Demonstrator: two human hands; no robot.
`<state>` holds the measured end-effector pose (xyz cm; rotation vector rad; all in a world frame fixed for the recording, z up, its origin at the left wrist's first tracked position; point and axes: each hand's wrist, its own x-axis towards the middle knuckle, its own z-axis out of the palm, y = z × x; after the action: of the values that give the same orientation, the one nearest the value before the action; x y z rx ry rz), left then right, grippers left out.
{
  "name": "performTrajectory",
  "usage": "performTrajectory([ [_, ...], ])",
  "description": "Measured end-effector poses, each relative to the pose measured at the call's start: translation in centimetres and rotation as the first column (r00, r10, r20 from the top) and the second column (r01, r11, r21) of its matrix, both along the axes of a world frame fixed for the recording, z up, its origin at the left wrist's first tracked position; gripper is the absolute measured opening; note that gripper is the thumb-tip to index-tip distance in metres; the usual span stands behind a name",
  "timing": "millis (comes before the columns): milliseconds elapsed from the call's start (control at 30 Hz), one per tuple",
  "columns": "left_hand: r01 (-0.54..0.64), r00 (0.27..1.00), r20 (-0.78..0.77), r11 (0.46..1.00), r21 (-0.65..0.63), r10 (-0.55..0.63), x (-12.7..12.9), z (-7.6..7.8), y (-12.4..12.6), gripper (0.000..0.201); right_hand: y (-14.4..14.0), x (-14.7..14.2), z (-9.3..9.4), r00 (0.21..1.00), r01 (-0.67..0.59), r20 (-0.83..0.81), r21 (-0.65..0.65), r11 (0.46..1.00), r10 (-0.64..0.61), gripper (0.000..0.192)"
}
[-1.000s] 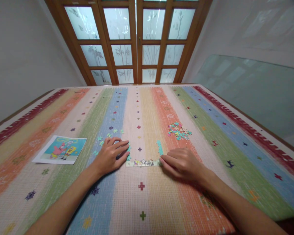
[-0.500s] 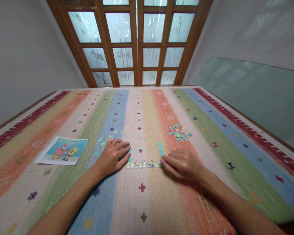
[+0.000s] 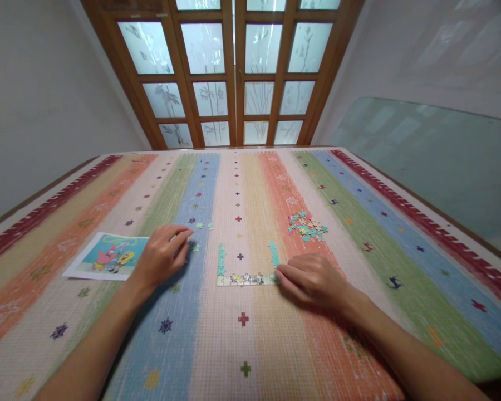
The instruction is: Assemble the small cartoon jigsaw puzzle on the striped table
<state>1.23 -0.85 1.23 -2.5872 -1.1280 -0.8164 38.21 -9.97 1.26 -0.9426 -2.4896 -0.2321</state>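
Note:
A U-shaped border of joined jigsaw puzzle pieces [image 3: 246, 280] lies in front of me, with turquoise side strips standing up from a pale bottom row. My right hand [image 3: 311, 278] is curled, its thumb and forefinger closed at the border's lower right corner. Further left, my left hand [image 3: 165, 253] hovers low over the cloth with fingers bent and slightly apart, and I see nothing held in it. A loose turquoise puzzle piece [image 3: 196, 248] lies just beyond its fingertips. Two more loose pieces [image 3: 199, 225] sit farther back. Whatever is beneath the left palm is hidden.
A printed cartoon picture [image 3: 104, 256] lies at the left, partly behind my left hand. A heap of loose puzzle pieces [image 3: 307, 227] is at the right, beyond my right hand. The striped tablecloth [image 3: 242, 345] covers the table; wooden glass-paned doors [image 3: 236, 83] stand behind it.
My left hand has moved left, away from the border's left side, uncovering that strip and a loose piece. It now covers several loose pieces and the picture's edge. My right hand stays in place.

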Motion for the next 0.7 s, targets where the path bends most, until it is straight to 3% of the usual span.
performTrajectory([
  [100, -0.114, 0.993, -0.019, 0.993, -0.013, 0.113, -2.9, 0.6, 1.1, 0.022, 0.1, 0.1, 0.0, 1.0, 0.001, -0.002, -0.004, 1.0, -0.001, 0.035],
  [267, -0.167, 0.984, -0.071, 0.985, -0.039, 0.164, -5.9, 0.9, 2.1, 0.023, 0.3, 0.2, -0.1, 1.0, 0.012, -0.001, 0.008, 1.0, -0.012, 0.036],
  [467, -0.103, 0.992, -0.083, 0.984, -0.146, 0.091, -5.6, 1.2, 1.8, 0.026, 0.4, 0.2, -0.3, 1.0, 0.006, 0.009, 0.002, 1.0, -0.006, 0.036],
  [700, -0.049, 0.995, -0.095, 0.947, -0.318, 0.019, -4.3, 0.7, 1.1, 0.029, 0.3, 0.3, -0.3, 1.0, 0.009, 0.014, -0.01, 1.0, -0.009, 0.035],
])
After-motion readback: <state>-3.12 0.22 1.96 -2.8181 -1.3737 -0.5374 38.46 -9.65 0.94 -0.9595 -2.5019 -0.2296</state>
